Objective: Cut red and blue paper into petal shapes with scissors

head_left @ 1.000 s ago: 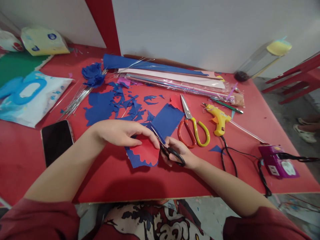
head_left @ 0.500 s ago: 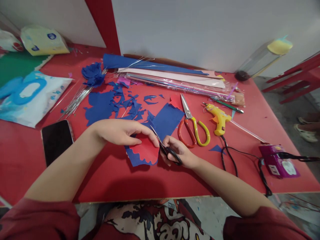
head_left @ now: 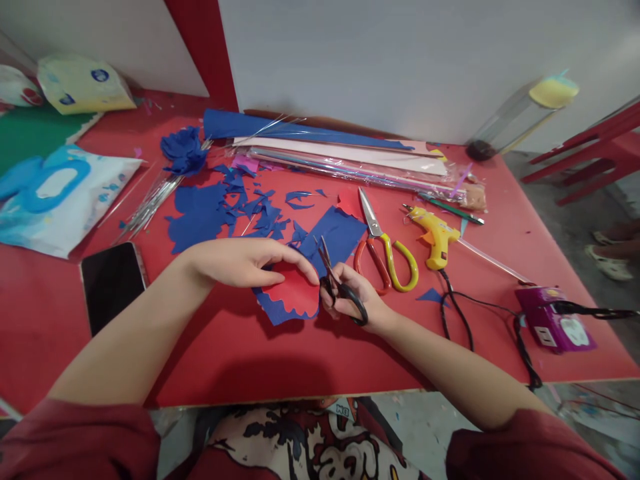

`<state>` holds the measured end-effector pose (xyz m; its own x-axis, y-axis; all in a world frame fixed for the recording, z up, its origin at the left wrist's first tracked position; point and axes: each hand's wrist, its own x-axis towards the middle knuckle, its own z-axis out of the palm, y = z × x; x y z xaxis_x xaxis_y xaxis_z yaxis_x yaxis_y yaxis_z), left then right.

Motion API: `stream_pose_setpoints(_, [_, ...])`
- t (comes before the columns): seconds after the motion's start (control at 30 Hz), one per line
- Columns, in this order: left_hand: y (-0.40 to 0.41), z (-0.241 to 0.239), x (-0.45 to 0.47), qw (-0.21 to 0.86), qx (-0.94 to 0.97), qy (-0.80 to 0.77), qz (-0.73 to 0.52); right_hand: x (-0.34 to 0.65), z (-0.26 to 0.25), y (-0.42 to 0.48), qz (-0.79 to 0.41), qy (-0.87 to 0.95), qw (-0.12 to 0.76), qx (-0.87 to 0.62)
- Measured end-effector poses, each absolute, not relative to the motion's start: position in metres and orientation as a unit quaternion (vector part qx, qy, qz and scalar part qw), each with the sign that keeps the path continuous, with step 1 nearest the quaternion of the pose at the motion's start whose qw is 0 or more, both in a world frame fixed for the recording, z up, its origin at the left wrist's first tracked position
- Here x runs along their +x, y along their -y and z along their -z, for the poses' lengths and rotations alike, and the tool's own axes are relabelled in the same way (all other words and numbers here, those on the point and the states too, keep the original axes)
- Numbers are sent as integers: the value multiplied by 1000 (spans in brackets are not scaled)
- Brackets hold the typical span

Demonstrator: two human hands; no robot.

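My left hand [head_left: 255, 261] grips a red scalloped paper piece [head_left: 295, 291] laid over a blue paper piece [head_left: 277, 313], thumb on top and fingers along the far edge. Blue shows past the red piece's lower edge. In my right hand [head_left: 357, 300] is a small pair of black-handled scissors [head_left: 345, 293], its blades slightly parted and pointing away from me, just right of the paper. Beyond them lies a flat blue paper strip [head_left: 337, 233]. Blue paper scraps [head_left: 260, 210] are scattered behind my left hand.
Large scissors [head_left: 375, 233] with red and yellow handles and a yellow glue gun [head_left: 435, 237] lie to the right. A phone [head_left: 114, 280], wipes pack [head_left: 70, 197], wire stems [head_left: 155, 200] and blue paper flower [head_left: 184, 151] are left. Wrapped paper rolls [head_left: 345, 157] line the back.
The scissors have turned and drawn slightly away from the paper's right edge, with their blades parted. The two paper pieces have turned a little in my left hand.
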<state>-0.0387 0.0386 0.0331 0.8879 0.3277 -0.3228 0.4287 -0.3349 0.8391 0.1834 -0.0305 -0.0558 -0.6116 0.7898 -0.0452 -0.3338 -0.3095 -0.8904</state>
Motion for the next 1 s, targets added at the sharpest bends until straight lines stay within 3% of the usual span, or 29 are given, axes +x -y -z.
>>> stream_pose_setpoints(0.47, [-39,-25,-37,487,795,-340,-124,179,53,32,-777,442,371,-251])
stream_pose_setpoints(0.77, [-33,-23,-30,466,811,-343,-86,177,57,29,-698,440,471,-311])
stream_pose_setpoints(1.0, [-18,-21,-15,480,826,-294,-31,176,53,29,-650,463,472,-375])
